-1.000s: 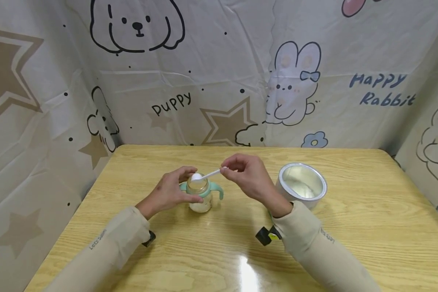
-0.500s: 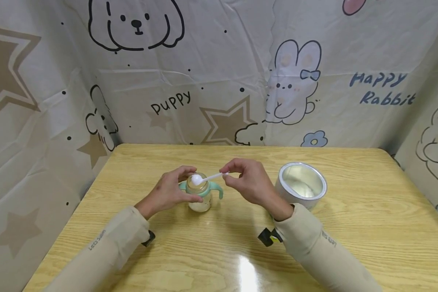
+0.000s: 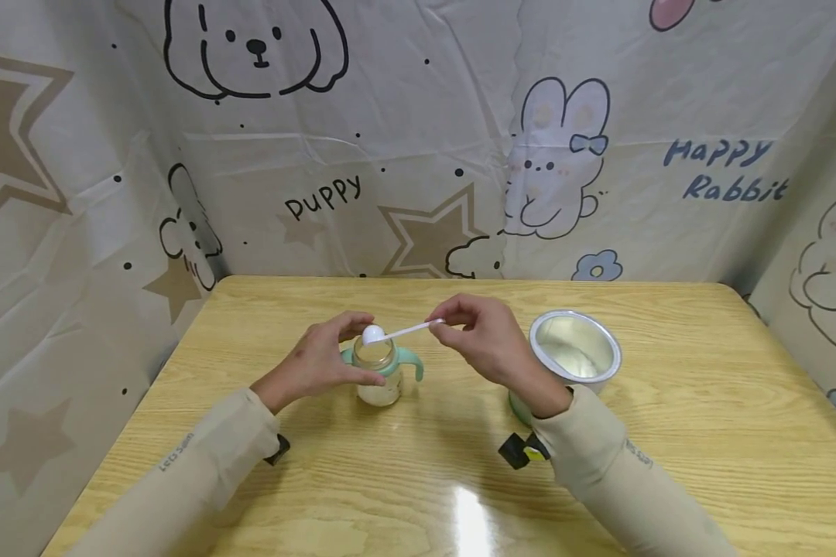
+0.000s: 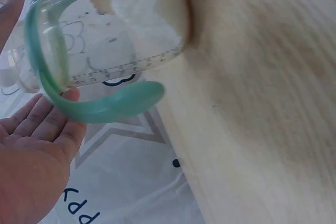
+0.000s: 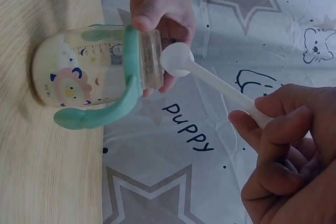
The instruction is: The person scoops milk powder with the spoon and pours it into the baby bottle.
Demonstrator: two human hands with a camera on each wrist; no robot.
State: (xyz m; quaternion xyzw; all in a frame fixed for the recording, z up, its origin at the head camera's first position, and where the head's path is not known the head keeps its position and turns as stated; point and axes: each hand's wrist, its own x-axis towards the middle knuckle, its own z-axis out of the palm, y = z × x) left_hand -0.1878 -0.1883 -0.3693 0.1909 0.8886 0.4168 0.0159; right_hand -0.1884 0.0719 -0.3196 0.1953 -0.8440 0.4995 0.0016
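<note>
A clear baby bottle with mint-green handles stands upright on the table, its mouth uncovered. White powder lies in its bottom, as the left wrist view shows through the bottle. My left hand holds it near the neck, thumb in front and fingers behind. Between thumb and fingertips, my right hand pinches the end of a white scoop's handle. The scoop has its bowl right at the bottle's mouth, rounded back facing up in the head view.
An open can with a silvery rim and pale inside stands right of the bottle, partly behind my right forearm. Its green lower part shows beside the wrist. A printed cloth hangs behind the wooden table.
The scoop dips a little over the bottle's mouth, then rises again with my right hand. My left hand and the bottle stay in place.
</note>
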